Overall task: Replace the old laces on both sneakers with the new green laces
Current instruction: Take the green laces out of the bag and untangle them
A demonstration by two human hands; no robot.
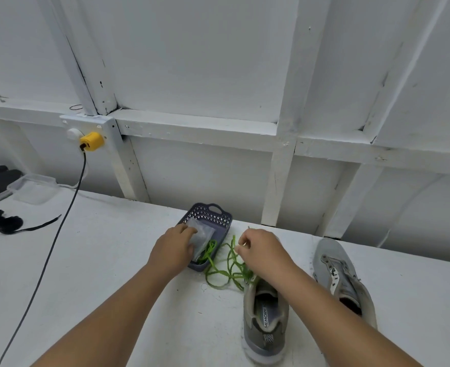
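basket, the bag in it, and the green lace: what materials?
Basket: looks like moulded plastic, matte grey-purple; its wall has a diamond cut-out lattice and a moulded handle slot.
Bag: thin clear plastic film, likely; translucent, crinkled and slightly glossy where the left hand touches it.
Green lace: seems woven textile cord, matte; it lies in limp loops.

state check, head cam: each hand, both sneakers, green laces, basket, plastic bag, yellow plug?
left hand: holds the plastic bag at the basket
right hand: pinches a green lace
plastic bag: clear, partly in the basket
basket: upright, holds some green lace
green lace: loose on the table, runs to near sneaker
near sneaker: upright
far sneaker: upright, unlaced
yellow plug: in socket, cable attached
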